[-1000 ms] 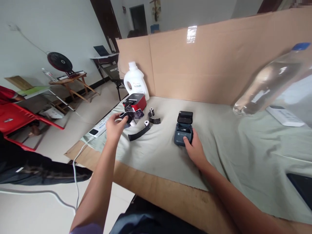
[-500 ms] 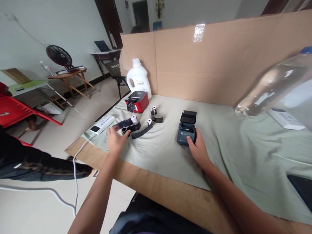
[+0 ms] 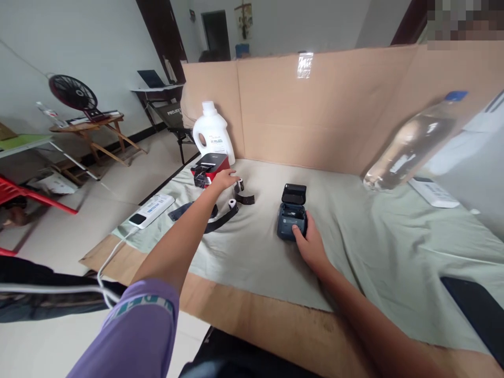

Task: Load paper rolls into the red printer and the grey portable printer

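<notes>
A small dark-blue portable label printer [image 3: 291, 227] sits on the cloth, its black lid [image 3: 294, 193] raised and its inner bay showing. My right hand [image 3: 310, 242] grips the printer's right side, thumb on the front. Stretched far forward, my left hand [image 3: 225, 179] is beside the red box-shaped device [image 3: 220, 164], with its fingers extended over the farthest label roll [image 3: 240, 184]. Whether it touches that roll I cannot tell. Another roll with a black strip unwound [image 3: 222, 221] lies nearer, and my forearm partly covers more black strip [image 3: 181, 211].
Behind the device stands a white jug [image 3: 213, 134], before a cardboard screen [image 3: 315, 110]. A white power strip [image 3: 151, 210] lies on the left. On the right are a large clear bottle [image 3: 413, 144], a white box [image 3: 433, 192] and a dark phone [image 3: 474, 310]. The table has a bare wooden front edge [image 3: 252, 310].
My left hand has moved forward from the near rolls to the far one beside the red device. My right hand keeps its hold on the printer. The view has shifted slightly.
</notes>
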Demonstrator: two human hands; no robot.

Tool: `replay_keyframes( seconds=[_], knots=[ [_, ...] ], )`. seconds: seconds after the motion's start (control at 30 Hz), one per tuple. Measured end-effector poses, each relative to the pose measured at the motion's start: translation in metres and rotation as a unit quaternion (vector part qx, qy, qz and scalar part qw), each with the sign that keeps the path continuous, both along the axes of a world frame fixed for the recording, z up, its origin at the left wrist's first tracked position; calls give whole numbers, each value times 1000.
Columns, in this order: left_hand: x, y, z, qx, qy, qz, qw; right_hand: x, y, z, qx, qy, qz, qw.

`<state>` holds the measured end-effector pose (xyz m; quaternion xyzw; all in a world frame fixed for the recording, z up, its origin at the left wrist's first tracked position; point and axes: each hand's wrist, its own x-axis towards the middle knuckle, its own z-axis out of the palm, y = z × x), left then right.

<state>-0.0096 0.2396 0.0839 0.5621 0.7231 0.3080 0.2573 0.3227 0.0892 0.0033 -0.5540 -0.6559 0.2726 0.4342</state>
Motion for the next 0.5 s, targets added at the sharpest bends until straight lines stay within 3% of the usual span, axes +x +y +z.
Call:
replay_keyframes(
  seconds=[0.1, 0.3, 0.5],
  knots=[
    [1, 17, -6, -26, -43, -30, 998, 1, 1, -1, -2, 1, -1, 1000],
    [-3, 7, -21, -18, -81, -92, 992, 1, 0, -1, -2, 11, 5, 1000],
    [17, 7, -23, -7, -66, -163, 984, 1, -2, 1, -1, 20, 7, 1000]
  ],
)
